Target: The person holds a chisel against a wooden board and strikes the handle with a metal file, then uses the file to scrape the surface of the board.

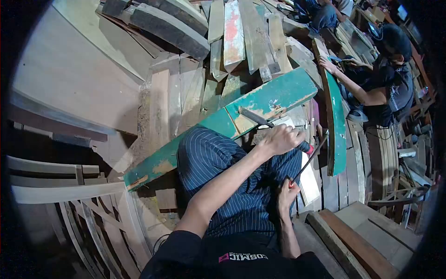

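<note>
A long plank (209, 128) with worn green paint lies diagonally across my left knee. Bare wood shows in a scraped patch near a cross-line. My left hand (282, 139) is closed round the dark and red handle of a chisel-like tool. Its flat grey blade (252, 116) rests against that bare patch. Lower down, near my right thigh, my right hand (287, 197) is closed on the red handle of a long thin tool, like a screwdriver. Its slim shaft (313, 156) points up and right, away from the plank. The right fingers are partly hidden.
A co-worker (388, 76) sits at the right, one hand on another green plank (335, 125). Another person (325, 16) is farther back. Stacked boards (253, 37) and curved timbers (169, 30) lie ahead. A slatted wooden frame (88, 209) stands at my left.
</note>
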`<state>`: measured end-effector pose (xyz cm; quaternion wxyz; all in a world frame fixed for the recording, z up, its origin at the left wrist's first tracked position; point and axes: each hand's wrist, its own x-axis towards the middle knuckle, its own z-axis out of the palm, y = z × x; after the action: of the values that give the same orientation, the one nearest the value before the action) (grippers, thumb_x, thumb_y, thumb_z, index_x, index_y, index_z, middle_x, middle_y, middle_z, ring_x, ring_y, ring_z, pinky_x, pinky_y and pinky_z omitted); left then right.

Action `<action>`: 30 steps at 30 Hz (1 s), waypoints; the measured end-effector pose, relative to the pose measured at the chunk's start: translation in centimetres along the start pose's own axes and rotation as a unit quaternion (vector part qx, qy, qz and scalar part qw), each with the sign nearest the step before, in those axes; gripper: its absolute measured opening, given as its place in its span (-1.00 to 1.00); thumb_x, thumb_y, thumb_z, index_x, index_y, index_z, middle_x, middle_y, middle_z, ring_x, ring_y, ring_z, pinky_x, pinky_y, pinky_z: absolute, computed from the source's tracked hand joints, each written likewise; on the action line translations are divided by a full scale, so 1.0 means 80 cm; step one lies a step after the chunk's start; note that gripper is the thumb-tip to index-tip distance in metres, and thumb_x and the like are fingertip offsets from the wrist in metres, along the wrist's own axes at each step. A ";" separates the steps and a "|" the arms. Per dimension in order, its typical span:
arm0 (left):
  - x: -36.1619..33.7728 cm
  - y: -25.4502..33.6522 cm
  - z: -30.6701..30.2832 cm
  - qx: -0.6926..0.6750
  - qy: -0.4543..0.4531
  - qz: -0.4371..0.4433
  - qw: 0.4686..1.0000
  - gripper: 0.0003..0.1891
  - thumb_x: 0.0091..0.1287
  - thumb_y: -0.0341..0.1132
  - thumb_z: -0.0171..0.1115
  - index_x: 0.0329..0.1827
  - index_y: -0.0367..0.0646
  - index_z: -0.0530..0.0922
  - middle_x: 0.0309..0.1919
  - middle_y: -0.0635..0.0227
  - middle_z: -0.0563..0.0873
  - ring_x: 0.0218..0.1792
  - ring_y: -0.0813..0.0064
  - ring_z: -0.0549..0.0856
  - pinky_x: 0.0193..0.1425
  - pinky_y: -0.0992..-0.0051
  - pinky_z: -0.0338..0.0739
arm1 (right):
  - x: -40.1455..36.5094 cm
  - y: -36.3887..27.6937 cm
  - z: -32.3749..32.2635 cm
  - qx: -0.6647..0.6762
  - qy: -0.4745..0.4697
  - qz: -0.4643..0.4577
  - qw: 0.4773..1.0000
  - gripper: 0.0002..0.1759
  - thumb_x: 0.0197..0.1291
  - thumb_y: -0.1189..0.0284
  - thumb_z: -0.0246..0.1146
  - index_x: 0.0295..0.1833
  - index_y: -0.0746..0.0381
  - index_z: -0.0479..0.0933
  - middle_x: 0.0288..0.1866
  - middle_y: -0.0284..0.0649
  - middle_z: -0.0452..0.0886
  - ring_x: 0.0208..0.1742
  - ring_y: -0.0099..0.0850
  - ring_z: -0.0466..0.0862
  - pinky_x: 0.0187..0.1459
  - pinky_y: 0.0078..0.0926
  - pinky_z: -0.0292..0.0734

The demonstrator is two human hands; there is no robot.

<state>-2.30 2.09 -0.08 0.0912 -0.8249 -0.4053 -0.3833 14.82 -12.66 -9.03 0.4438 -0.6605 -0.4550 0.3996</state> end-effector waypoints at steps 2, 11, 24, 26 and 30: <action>0.003 -0.001 -0.008 -0.004 0.008 0.000 1.000 -0.94 0.14 -0.40 0.16 -0.45 -0.16 0.51 -0.64 0.30 0.61 -0.62 0.40 0.71 -0.60 0.42 0.60 | -0.004 -0.043 0.021 0.164 0.079 0.092 0.979 -0.61 0.32 0.51 0.15 -0.58 0.18 0.23 -0.69 -0.46 0.27 -0.68 -0.67 0.29 -0.65 -0.55 0.18; 0.000 0.000 -0.009 -0.005 -0.012 -0.004 1.000 -0.95 0.16 -0.40 0.16 -0.42 -0.16 0.51 -0.64 0.32 0.61 -0.61 0.38 0.71 -0.57 0.42 0.61 | -0.002 -0.038 0.017 0.142 0.058 0.114 0.982 -0.72 0.40 0.36 0.12 -0.40 0.21 0.34 -0.70 -0.44 0.26 -0.74 -0.58 0.31 -0.70 -0.54 0.26; -0.004 -0.002 0.000 -0.005 0.010 0.013 1.000 -0.94 0.19 -0.39 0.17 -0.41 -0.16 0.55 -0.64 0.31 0.62 -0.62 0.37 0.71 -0.60 0.43 0.59 | -0.021 -0.048 0.018 0.043 -0.003 0.058 0.997 -0.61 0.37 0.42 0.09 -0.55 0.14 0.19 -0.75 -0.39 0.26 -0.75 -0.56 0.30 -0.68 -0.53 0.22; -0.005 -0.003 0.002 -0.002 -0.001 0.005 1.000 -0.93 0.19 -0.39 0.17 -0.42 -0.16 0.55 -0.64 0.31 0.61 -0.62 0.37 0.71 -0.61 0.42 0.59 | -0.018 -0.056 0.022 0.174 0.051 0.093 0.979 -0.60 0.38 0.42 0.09 -0.56 0.14 0.19 -0.75 -0.37 0.28 -0.75 -0.58 0.29 -0.68 -0.52 0.23; -0.001 -0.002 -0.004 -0.003 -0.008 0.000 1.000 -0.94 0.17 -0.40 0.17 -0.45 -0.15 0.53 -0.64 0.31 0.61 -0.61 0.36 0.71 -0.59 0.40 0.60 | -0.016 -0.051 0.017 0.056 -0.002 0.015 0.998 -0.61 0.37 0.45 0.05 -0.57 0.14 0.19 -0.75 -0.37 0.29 -0.75 -0.60 0.27 -0.69 -0.50 0.24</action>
<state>-2.66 1.98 0.06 0.0858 -0.8283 -0.4047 -0.3778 12.21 -12.81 -5.37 0.4729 -0.6406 -0.4230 0.4325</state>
